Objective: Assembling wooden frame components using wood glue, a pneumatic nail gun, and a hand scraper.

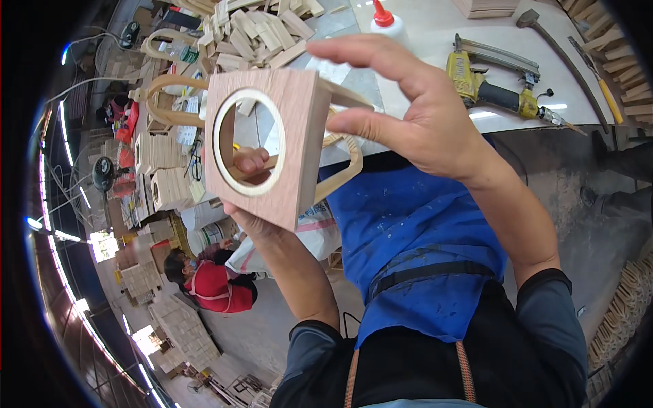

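A wooden frame [286, 102] is held up in front of me, its square reddish panel facing left. A pale ring [277, 173] lines the round hole in this panel, and lighter, curved wooden parts stick out behind. My left hand [252, 160] grips the frame from below and behind; some of its fingers show through the hole. To the right of the panel is my right hand [428, 112], open and holding nothing, thumb and fingers spread wide. Its thumb tip is close to the frame's side; I cannot tell whether it touches.
On the pale table lie a yellow nail gun [486, 85], a hammer [564, 58] and a chisel [605, 88]. A white bottle with a red tip [386, 24] stands near a heap of wood strips [262, 34]. A person in red [221, 289] is at the lower left.
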{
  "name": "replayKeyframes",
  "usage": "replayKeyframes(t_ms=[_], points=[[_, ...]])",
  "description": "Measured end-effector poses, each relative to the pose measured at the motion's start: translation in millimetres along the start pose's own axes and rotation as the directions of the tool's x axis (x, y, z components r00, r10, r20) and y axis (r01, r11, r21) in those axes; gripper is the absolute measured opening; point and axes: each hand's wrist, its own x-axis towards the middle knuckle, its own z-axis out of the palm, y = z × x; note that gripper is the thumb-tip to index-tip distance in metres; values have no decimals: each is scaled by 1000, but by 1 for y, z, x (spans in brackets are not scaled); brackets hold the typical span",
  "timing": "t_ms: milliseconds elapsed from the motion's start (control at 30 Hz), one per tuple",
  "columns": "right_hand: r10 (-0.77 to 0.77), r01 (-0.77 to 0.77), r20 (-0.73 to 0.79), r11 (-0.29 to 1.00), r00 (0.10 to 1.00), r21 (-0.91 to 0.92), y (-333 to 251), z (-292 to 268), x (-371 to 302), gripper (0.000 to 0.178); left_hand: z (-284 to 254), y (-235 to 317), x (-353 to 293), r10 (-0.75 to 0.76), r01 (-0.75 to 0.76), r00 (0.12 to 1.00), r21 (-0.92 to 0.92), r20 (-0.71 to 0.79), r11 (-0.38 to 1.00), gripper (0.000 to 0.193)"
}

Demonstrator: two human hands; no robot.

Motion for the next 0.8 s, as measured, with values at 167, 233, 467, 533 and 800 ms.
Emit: replayKeyframes(t_ms=[167, 233, 467, 533, 800], points=[[110, -169, 225, 950, 968, 263, -4, -7, 0, 55, 35, 6, -3, -16, 36, 957, 64, -291, 997, 101], [119, -191, 247, 937, 962, 292, -8, -10, -5, 57, 43, 13, -4, 11, 19, 978, 140, -210, 990, 101], [129, -234, 291, 903, 948, 360, -14, -18, -18, 57, 48, 23, -6, 72, -70, 997, 257, 3, 964, 105], [169, -283, 344, 906, 923, 314, -21, -24, -19, 54, 33, 19, -19, 87, -86, 996, 240, 7, 967, 105], [163, -261, 335, 926, 928, 272, -29, -30, -31, 49, 41, 24, -43, 26, 11, 981, 191, -191, 982, 99]])
